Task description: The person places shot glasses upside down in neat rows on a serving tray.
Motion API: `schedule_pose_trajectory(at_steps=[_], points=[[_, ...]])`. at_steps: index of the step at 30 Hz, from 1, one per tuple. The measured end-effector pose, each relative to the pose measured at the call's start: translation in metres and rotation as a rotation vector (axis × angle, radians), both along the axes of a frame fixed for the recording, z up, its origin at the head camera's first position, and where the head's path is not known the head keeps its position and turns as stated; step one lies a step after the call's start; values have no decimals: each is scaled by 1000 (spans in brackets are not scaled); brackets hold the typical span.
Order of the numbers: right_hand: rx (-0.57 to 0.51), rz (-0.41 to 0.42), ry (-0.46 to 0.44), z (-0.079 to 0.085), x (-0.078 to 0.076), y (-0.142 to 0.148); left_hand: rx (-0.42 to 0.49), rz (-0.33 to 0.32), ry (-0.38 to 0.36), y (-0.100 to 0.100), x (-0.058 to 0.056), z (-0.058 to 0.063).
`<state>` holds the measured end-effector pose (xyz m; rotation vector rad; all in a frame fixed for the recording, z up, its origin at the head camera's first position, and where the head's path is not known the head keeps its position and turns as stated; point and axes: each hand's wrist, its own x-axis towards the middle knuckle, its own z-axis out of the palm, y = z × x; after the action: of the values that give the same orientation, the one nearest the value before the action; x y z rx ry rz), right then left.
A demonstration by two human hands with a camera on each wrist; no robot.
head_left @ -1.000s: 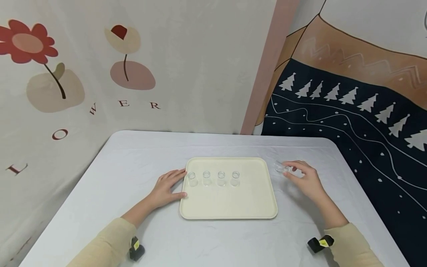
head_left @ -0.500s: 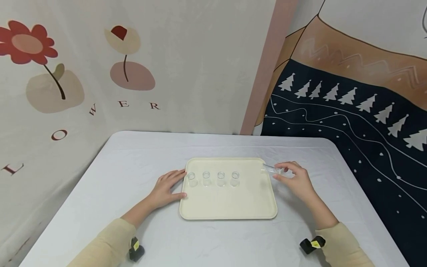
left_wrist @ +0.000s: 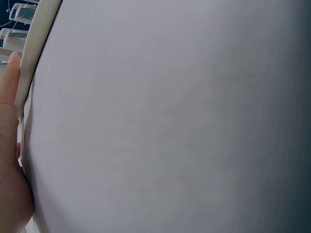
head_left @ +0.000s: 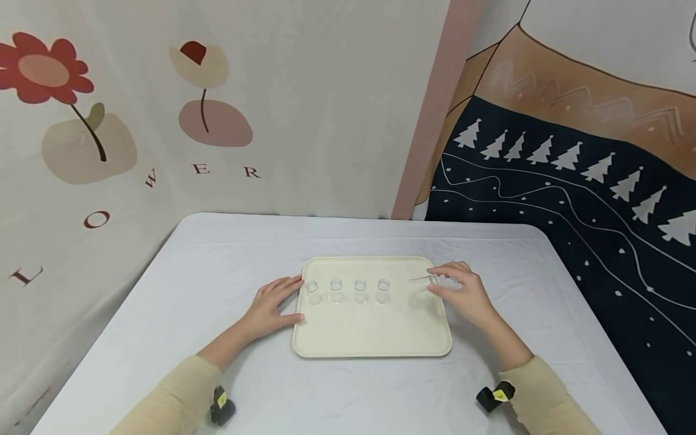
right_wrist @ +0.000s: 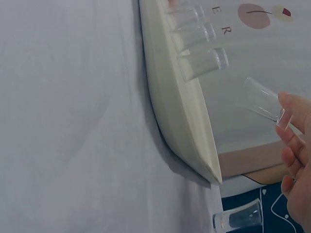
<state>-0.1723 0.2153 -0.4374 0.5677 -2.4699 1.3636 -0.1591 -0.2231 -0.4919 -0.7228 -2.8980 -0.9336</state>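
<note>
My right hand (head_left: 462,293) pinches a clear shot glass (head_left: 418,278) by its thick base, above the tray's right side. The glass lies tilted sideways, its wide mouth pointing left; the right wrist view also shows this held glass (right_wrist: 262,99), apart from the tray. Several like it, among them the rightmost glass (head_left: 383,292), stand in a row on the cream tray (head_left: 375,338), wider end down. At the tray's left edge my left hand (head_left: 269,308) rests with fingers and thumb extended, touching the rim.
Another shot glass (right_wrist: 240,217) stands on the table past the tray's right end; in the head view it shows partly behind the right hand. A white cloth (head_left: 337,393) covers the table. A patterned wall hanging (head_left: 326,109) rises behind the table's back edge.
My right hand has moved left from beside the tray to over its right side, bringing the shot glass along and turning it mouth leftward. The left hand has stayed put.
</note>
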Motion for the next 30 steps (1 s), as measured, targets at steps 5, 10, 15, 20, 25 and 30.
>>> schedule_pose_trajectory(at_steps=[5,10,15,20,25,30], points=[[0,34,-12,-4,-2,-8,-3,2,-6,0,0,1],[4,41,-40,-6,-4,-16,1,2,-8,0,1,1],[6,51,-82,-8,-6,-22,3,3,-4,0,1,1],[15,55,-108,-12,-7,-24,-1,5,-4,0,1,0],[44,58,-111,-18,-9,-26,-6,7,-7,0,1,0],[52,65,-107,-23,-10,-26,-8,4,-2,-1,0,0]])
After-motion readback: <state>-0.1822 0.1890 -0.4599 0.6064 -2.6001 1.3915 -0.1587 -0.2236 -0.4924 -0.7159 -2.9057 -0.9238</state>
